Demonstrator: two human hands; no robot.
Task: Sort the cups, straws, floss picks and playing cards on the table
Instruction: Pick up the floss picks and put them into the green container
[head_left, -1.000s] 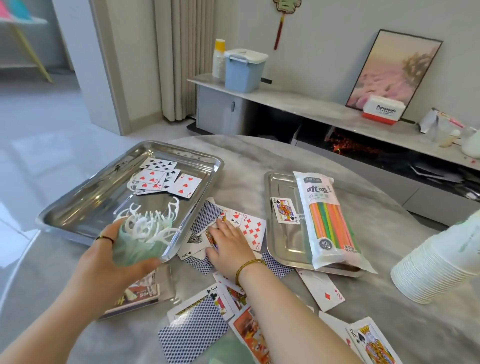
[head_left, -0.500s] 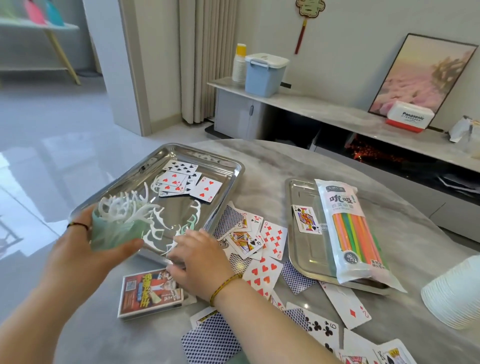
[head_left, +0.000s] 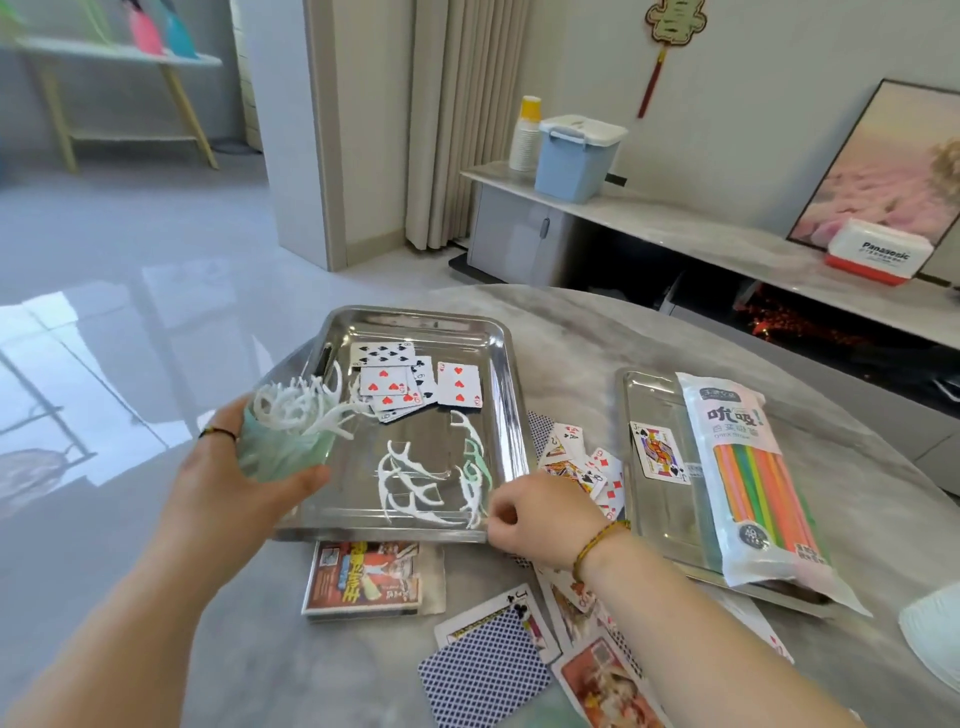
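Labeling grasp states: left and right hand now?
Left hand: holds the green cup of floss picks.
Right hand: fingers curled at the tray rim; a grip cannot be told.

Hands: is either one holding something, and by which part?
The left hand grips a green cup of floss picks round its side. The right hand seems to pinch the end of one loose floss pick in the tray.

A glossy grey floor mirrors bright light. Beige curtains hang beside a white pillar. Along the pale wall runs a low marble-topped cabinet bearing a blue lidded bin, a white Panasonic box and a leaning framed pink picture; a red-tasselled ornament hangs above
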